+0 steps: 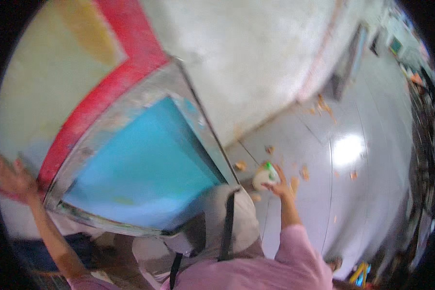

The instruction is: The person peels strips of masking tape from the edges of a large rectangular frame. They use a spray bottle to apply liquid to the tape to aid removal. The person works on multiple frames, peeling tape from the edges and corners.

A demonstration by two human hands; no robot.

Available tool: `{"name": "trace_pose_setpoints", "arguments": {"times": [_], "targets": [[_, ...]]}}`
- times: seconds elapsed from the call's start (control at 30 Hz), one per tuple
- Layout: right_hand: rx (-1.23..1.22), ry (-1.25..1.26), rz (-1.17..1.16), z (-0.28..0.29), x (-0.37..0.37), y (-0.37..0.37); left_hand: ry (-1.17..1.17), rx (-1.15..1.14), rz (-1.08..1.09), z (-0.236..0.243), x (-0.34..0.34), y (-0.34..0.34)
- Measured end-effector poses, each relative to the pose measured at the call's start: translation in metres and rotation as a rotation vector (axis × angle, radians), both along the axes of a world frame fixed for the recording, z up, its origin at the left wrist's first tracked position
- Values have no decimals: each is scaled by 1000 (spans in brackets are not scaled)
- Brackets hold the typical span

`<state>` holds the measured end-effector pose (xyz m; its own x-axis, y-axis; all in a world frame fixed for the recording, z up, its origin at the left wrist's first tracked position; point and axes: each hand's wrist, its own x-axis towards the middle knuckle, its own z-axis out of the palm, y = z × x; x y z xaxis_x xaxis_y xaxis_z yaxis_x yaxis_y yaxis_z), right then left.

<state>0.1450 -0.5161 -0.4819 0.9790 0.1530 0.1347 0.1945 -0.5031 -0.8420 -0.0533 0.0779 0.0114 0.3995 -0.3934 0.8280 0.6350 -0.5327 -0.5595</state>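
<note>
A screen frame [187,88] with blue mesh [135,159] fills the centre, over a painted surface [38,82] of pale yellow with a red band [101,87]. My left hand [15,180] rests at the far left on that surface by the red band, beside the frame's lower corner, its fingers spread. My right hand [275,186] is right of the frame's corner, over the tiled floor, wrapped round a white container [261,180] with a green top. My pale draped garment with black straps covers part of the frame's lower right.
A pale stained board [246,58] extends across the upper middle. Tan scraps [324,107] are scattered on the grey tiles [353,193]. A long grey bar [345,63] lies at the upper right, dark clutter [420,145] lines the right edge, and yellow-and-blue objects [360,274] sit at the bottom right.
</note>
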Motion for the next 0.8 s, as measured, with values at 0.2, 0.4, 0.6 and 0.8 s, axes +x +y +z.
{"name": "trace_pose_setpoints", "arguments": {"times": [0.2, 0.4, 0.6, 0.8], "targets": [[-379, 183, -8, -13, 28, -1, -54, -150, -262, -8, 54, -71], [-122, -408, 55, 42, 36, 25, -100, -240, -260, -7, 51, -74], [-117, -311, 218, 290, 5, 57, -104, -264, -274, -12, 50, -78], [328, -630, 544, 410, 1, 139, -126, -311, -255, -16, 44, -71]]}}
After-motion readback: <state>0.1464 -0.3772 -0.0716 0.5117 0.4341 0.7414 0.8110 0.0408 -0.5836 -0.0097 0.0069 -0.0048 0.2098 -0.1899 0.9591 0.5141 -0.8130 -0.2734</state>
